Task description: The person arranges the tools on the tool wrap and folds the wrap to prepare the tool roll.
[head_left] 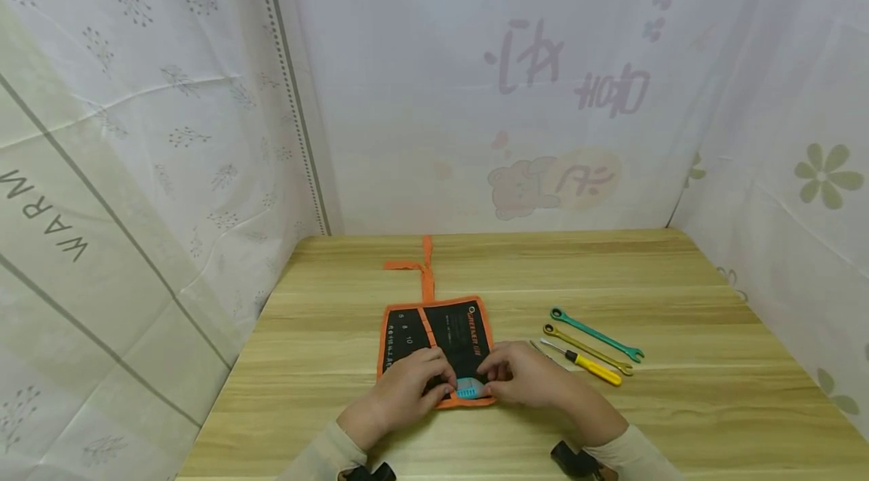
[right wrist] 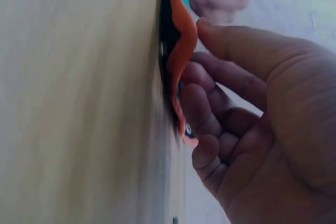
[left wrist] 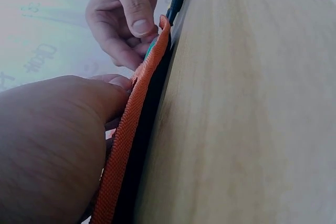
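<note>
Left hand (head_left: pixel 407 383) has its grip nearly closed, pinching the orange trim (left wrist: pixel 126 129) of the flat black fabric tool pouch (head_left: pixel 456 330); right hand (head_left: pixel 523 375) is half-curled at that edge, can't tell if it's pinching. Rounded turquoise piece (head_left: pixel 468 388) lies between both grips, could skew or snag if the limp trim, wavy beside the right grip, buckles. Trim's coarse woven, piece looks hard, ribbed.

the left hand (head_left: pixel 407 381) and right hand (head_left: pixel 523 375) nearly meet, fingers (head_left: pixel 440 366) bent, forearms (head_left: pixel 597 415) slanting inward.
</note>
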`<move>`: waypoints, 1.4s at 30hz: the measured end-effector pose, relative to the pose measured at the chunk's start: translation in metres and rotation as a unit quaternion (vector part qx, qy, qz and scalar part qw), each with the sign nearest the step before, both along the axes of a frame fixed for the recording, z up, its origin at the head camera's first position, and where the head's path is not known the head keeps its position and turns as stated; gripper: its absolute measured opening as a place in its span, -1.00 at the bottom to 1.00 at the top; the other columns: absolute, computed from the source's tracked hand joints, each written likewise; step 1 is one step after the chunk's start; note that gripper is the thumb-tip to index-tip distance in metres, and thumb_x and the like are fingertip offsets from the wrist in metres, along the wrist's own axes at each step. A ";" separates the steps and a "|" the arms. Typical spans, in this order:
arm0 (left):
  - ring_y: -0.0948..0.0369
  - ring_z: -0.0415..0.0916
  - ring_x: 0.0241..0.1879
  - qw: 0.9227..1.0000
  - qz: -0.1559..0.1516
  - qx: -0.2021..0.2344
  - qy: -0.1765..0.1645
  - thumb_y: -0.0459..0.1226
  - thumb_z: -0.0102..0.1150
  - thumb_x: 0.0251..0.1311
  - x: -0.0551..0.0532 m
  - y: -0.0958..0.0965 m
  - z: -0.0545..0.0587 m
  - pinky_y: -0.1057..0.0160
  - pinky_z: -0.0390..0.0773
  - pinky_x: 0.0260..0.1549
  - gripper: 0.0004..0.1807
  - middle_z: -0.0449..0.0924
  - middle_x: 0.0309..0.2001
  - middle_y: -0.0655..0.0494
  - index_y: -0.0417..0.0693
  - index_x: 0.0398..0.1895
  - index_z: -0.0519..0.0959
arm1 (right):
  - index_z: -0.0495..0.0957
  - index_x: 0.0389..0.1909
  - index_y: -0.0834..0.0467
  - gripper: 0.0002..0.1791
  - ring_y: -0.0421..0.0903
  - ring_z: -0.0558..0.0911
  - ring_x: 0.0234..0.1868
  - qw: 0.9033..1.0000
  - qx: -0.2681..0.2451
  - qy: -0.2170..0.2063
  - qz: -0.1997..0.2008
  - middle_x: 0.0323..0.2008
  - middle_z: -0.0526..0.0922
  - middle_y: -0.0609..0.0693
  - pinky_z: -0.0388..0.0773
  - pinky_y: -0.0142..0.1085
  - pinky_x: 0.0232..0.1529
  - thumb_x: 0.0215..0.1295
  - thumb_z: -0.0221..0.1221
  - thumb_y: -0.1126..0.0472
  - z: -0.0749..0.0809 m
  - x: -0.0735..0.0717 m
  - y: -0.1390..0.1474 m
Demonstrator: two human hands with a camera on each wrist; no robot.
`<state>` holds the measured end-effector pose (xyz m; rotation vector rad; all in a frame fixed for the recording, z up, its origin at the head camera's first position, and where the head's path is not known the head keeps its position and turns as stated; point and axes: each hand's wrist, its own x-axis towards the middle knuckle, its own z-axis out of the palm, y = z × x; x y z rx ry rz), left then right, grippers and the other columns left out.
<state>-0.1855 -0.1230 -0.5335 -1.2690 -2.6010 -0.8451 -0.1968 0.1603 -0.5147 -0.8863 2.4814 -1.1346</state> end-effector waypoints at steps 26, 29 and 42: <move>0.45 0.49 -0.28 0.996 0.079 0.033 0.024 -0.19 0.40 0.39 -0.007 -0.007 -0.004 0.38 0.54 -0.30 -0.86 0.53 -0.21 0.45 0.20 -0.06 0.67 | 0.75 0.05 0.13 -0.73 -0.20 0.59 -0.24 0.989 -0.014 0.059 -0.135 -0.24 0.66 -0.18 0.57 -0.28 -0.31 0.41 0.39 0.12 0.019 -0.011 0.075; 0.45 0.47 -0.31 0.995 0.093 0.021 0.023 -0.18 0.39 0.40 -0.007 -0.008 -0.004 0.40 0.52 -0.34 -0.87 0.49 -0.24 0.47 0.22 -0.07 0.67 | 0.74 0.06 0.11 -0.72 -0.17 0.58 -0.26 0.985 -0.003 0.064 -0.163 -0.27 0.65 -0.20 0.54 -0.28 -0.36 0.41 0.39 0.10 0.022 -0.011 0.089; 0.49 0.29 -0.47 0.995 0.094 -0.026 0.017 -0.16 0.34 0.44 -0.007 -0.011 -0.003 0.44 0.37 -0.51 -0.82 0.46 -0.28 0.42 0.25 0.02 0.77 | 0.72 0.15 0.13 -0.64 -0.08 0.57 -0.18 0.961 0.026 0.088 -0.259 -0.21 0.67 -0.11 0.51 -0.27 -0.38 0.46 0.34 0.04 0.008 -0.019 0.163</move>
